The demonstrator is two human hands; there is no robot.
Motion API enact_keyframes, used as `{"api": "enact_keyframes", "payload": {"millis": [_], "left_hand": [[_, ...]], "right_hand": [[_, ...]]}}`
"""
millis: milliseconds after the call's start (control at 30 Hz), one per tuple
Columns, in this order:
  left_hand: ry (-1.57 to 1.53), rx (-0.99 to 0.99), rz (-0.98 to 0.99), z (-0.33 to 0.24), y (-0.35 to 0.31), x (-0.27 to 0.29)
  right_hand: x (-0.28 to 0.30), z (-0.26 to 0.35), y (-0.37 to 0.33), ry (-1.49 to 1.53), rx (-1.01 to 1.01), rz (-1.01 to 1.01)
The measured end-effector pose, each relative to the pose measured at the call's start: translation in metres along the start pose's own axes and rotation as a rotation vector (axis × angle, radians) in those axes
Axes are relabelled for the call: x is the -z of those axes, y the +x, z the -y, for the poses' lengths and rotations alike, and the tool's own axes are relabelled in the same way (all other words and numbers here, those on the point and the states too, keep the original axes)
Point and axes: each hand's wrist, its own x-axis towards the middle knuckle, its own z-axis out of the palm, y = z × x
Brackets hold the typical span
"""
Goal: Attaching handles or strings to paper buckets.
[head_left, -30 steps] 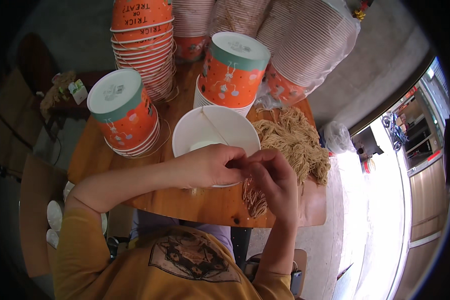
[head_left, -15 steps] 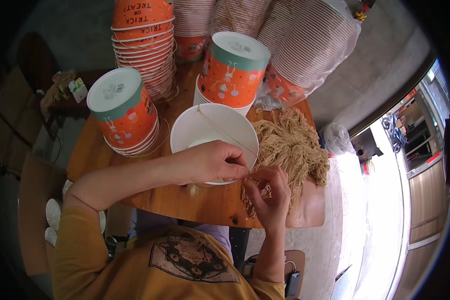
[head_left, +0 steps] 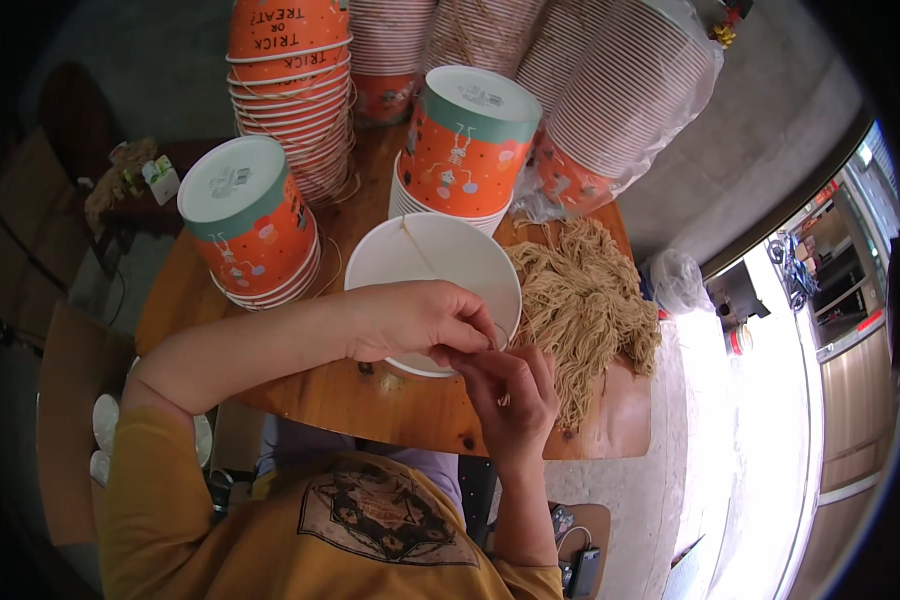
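A white-lined paper bucket (head_left: 370, 255) stands with its mouth up near the front of the wooden table. A thin tan cord (head_left: 417, 248) is fixed at its far rim and runs down inside toward the near-right rim. My left hand (head_left: 425, 318) reaches over the bucket, its thumb and fingers closed in a pinch on the cord at that rim. Touching it from the right, my right hand (head_left: 510, 400) also pinches there, its fingers curled. The fingertips overlap, and the cord's end between them is mostly hidden. Close to my right hand lies a loose heap of tan cords (head_left: 580, 290).
Upside-down orange buckets stand behind: a left stack (head_left: 255, 225), a middle stack (head_left: 465, 150) and a tall stack with cords (head_left: 292, 110). Plastic-wrapped bucket stacks (head_left: 625, 90) fill the back. A cardboard box (head_left: 80, 400) is at the left, a stool (head_left: 592, 530) below.
My right hand has moved left and slightly up, its fingers now meeting and overlapping my left fingertips. My left hand stays over the bucket, which has hardly shifted.
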Motion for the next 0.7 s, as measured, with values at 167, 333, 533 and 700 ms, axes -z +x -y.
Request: {"api": "enact_keyframes", "payload": {"millis": [167, 333, 533, 700], "left_hand": [[-0.086, -0.016, -0.024, 0.0, -0.005, 0.004], [0.015, -0.053, -0.027, -0.001, -0.006, 0.005], [0.207, -0.154, -0.086, 0.001, -0.006, -0.006], [0.485, -0.236, -0.166, -0.002, -0.013, -0.013]], "right_hand": [[0.005, -0.001, 0.002, 0.013, -0.016, 0.016], [0.008, -0.003, 0.001, 0.048, -0.082, 0.027], [0.009, 0.004, 0.003, 0.183, -0.387, -0.005], [0.006, 0.001, 0.002, 0.105, -0.354, 0.026]]}}
